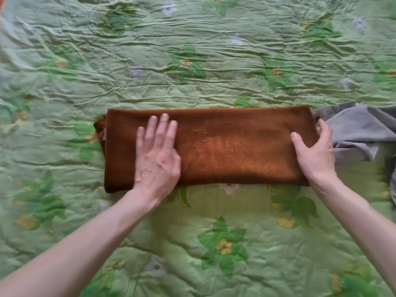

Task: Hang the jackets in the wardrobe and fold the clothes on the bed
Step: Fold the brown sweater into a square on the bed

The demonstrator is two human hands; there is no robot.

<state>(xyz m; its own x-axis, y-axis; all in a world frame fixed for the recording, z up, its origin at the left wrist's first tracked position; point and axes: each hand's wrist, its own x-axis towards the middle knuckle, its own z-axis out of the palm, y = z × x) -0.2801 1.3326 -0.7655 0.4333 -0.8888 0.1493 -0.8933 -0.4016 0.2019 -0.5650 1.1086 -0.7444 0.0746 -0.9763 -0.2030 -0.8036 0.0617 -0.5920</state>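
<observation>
A brown fleece garment (231,146) lies folded into a long flat rectangle across the middle of the bed. My left hand (157,155) rests flat on its left part, palm down with the fingers spread. My right hand (315,151) grips the garment's right end, thumb on top and fingers curled around the edge. A small white label shows at the garment's left end.
The bed is covered by a wrinkled green quilt (192,61) with a leaf and flower print. A crumpled grey garment (362,131) lies at the right edge, touching the brown one's right end.
</observation>
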